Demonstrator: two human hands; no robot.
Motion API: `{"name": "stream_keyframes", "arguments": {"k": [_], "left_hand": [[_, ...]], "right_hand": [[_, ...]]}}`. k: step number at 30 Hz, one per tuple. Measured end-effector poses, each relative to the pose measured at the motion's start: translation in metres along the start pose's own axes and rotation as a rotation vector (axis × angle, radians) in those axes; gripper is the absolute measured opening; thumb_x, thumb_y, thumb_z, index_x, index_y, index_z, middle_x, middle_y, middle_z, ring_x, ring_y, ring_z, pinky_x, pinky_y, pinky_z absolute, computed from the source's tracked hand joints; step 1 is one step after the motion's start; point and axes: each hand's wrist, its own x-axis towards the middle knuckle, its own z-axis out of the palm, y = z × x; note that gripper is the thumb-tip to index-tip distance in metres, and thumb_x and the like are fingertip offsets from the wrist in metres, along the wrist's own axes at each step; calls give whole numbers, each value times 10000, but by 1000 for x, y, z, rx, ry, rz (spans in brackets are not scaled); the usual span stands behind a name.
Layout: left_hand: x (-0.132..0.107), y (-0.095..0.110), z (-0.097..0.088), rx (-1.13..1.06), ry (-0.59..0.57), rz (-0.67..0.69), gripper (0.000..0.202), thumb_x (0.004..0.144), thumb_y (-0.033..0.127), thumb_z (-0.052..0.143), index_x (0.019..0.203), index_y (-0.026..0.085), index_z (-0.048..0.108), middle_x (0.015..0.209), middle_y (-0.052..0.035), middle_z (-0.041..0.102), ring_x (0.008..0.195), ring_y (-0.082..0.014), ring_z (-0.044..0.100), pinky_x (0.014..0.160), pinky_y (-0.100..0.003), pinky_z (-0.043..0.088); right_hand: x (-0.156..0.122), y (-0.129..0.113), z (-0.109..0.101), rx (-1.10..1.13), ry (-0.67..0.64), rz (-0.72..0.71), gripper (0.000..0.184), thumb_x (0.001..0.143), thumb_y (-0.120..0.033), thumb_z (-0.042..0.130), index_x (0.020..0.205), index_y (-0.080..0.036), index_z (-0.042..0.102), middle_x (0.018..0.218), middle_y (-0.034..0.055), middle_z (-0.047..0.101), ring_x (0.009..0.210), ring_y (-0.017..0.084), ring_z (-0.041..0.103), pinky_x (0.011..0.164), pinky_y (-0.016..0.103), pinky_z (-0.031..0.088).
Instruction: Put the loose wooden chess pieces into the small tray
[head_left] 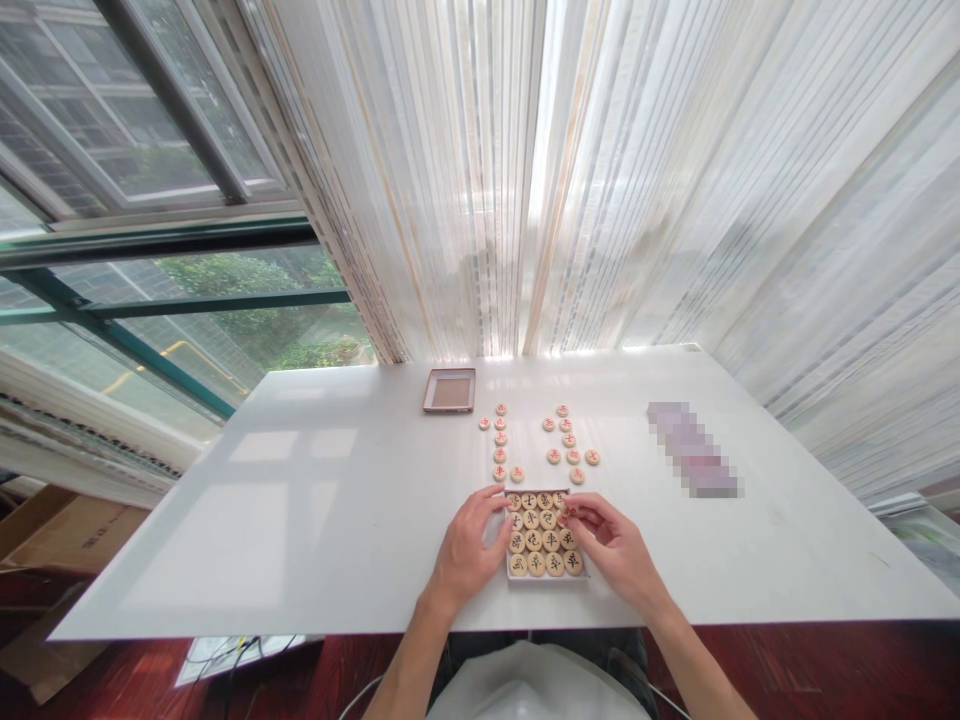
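Observation:
A shallow square box point(547, 580) lies in front of me, filled with rows of round wooden Chinese chess pieces bearing dark characters. My left hand point(472, 545) is at the box's left side, its thumb and fingers curved against the edge. Over the upper right corner of the box, my right hand point(615, 545) pinches a chess piece with a red character point(570, 511) between thumb and fingers. Part of the box's right side is hidden by that hand. Beyond the box, loose red-character pieces point(574, 456) lie in two loose groups, with several in a column point(500, 439) on the left.
An open, shallow box lid point(449, 408) lies toward the back of the white table point(337, 540). A blurred, pixelated pinkish item point(694, 450) is on the right. Pale curtains point(480, 180) hang behind the table, and a cardboard box point(71, 525) stands at lower left.

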Motion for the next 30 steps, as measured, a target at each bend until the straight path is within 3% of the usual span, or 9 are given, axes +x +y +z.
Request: {"name": "stream_keyframes", "arguments": {"k": [10,18,22,27,30], "left_hand": [[-1,-1,0,-27,-16,-29,208,939,233,579,1130,258,656,1318,-65,627,1227,-244,604,1012,-429,557],[-1,-2,1,-75,0,-38,203,929,225,582,1115,246,662,1296,-67,643,1191,-234,623,888,-363,585],[-1,-4,1,-108,-1,-47,207,926,222,580,1115,247,660,1288,-59,646,1179,-223,623,881,-346,568],[-1,-4,1,-135,-5,-60,182,934,240,576,1090,252,670,1280,-48,658,1164,-216,631,859,-332,560],[-1,-4,0,-145,-8,-65,175,940,253,575,1084,256,674,1274,-42,664,1160,-212,634,863,-330,558]], "right_hand": [[-6,0,-9,-61,24,-89,125,896,-333,701,974,-236,705,977,52,658,944,214,650,846,340,557],[2,-13,4,-60,-12,-97,89,893,-321,703,916,-235,697,922,26,609,895,188,630,809,313,545],[10,-18,14,-65,-28,-70,125,888,-349,702,907,-226,691,921,22,630,901,186,655,835,312,547],[20,-20,25,-53,-74,82,215,890,-399,686,1017,-227,659,815,14,718,831,207,727,775,314,565],[26,-22,29,-106,-90,62,214,890,-397,679,1011,-220,677,837,21,729,803,205,741,777,319,574]]}}
